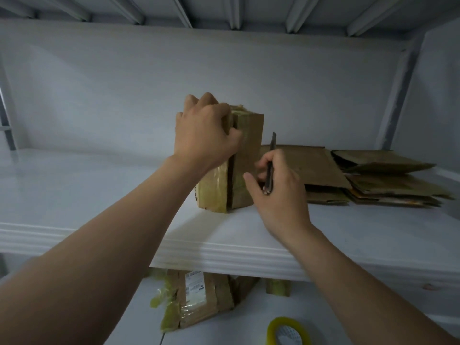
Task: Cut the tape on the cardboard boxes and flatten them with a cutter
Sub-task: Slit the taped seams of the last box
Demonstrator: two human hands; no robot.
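Fingers (224,113) of L hand (204,130) grip box (249,155) top; R hand (278,192) clenches cutter (270,165).

Brown cardboard box (245,155) wears yellowish tape; dark cutter (270,165); white shelf (99,195); at five o'clock, a yellow tape roll (287,331); brown flattened cardboard (373,178) at three.

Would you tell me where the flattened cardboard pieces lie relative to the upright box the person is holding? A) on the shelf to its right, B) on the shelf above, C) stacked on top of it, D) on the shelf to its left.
A: the flattened cardboard lies piled on the same shelf, to the right of the upright box that the left hand grips.
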